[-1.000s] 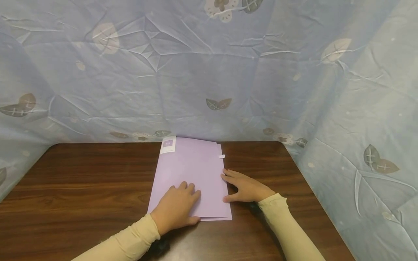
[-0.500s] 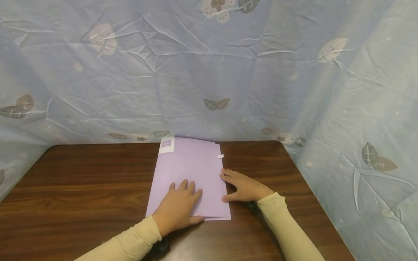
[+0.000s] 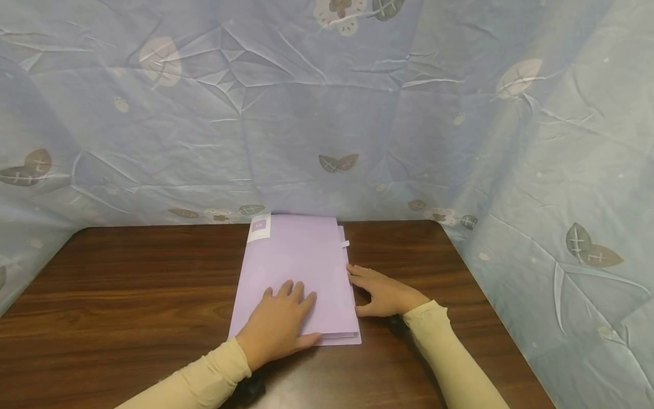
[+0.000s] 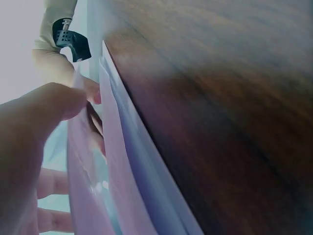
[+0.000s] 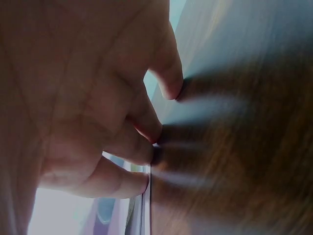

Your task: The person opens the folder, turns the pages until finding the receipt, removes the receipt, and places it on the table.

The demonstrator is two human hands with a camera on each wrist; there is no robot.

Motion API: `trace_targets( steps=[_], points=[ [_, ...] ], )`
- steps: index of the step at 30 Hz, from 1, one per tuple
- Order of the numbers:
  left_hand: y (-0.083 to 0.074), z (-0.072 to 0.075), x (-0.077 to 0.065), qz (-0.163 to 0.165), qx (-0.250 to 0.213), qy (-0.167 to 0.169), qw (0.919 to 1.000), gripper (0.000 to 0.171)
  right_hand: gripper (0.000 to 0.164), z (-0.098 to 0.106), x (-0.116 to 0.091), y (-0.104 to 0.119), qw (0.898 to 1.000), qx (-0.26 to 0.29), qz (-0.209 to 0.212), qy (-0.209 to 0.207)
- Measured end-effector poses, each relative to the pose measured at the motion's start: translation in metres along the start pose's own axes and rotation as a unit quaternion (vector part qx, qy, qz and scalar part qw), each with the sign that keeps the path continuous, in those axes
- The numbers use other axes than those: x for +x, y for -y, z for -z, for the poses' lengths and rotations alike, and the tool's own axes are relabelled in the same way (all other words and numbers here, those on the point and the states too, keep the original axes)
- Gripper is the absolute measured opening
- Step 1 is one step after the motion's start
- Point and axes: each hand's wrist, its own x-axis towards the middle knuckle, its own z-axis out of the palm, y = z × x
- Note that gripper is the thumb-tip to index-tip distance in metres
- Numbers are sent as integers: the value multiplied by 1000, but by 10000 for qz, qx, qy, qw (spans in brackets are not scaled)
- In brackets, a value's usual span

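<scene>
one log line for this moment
left hand: rests on purple folder | right hand: at folder's right edge | wood-grain table: beneath folder

A dark brown wooden bench [image 3: 143,284] with rounded far corners shows streaked grain running sideways and a soft sheen toward its near side. Behind it and along its right side hangs a pale blue-grey printed cloth [image 3: 286,142], creased all over. Its pattern includes a flower print [image 3: 339,8] at the top, a pale leaf print [image 3: 160,61] at upper left, and a two-leaf print [image 3: 592,247] in grey and brown on the right.
</scene>
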Motion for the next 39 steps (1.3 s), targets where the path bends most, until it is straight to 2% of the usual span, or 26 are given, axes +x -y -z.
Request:
trace_targets(
  steps=[9, 15, 23, 29, 34, 36, 39],
  points=[
    [-5, 3, 2, 114, -113, -181, 9997, 70, 95, -1, 1, -1, 9999, 79, -72, -126],
    [-7, 5, 4, 186, -255, -485, 9983, 67, 96, -4, 4, -7, 9997, 147, 23, -187],
    [3, 22, 2, 459, -469, -1093, 9918, 65, 82, -6, 4, -9, 9983, 327, 374, -303],
    [11, 36, -4, 635, -569, -1398, 9865, 62, 80, -4, 1, -6, 9993, 225, 244, -197],
    [21, 44, -12, 432, -598, -2156, 9737, 59, 90, -3, -1, -4, 9998, 206, -38, -42],
    [25, 47, -15, 269, -579, -2541, 9651, 58, 91, -3, -1, -3, 9998, 195, -102, -12],
    [31, 54, -19, -11, -603, -3141, 9475, 51, 92, -2, -1, -1, 9997, 202, -146, 6]
  ],
)
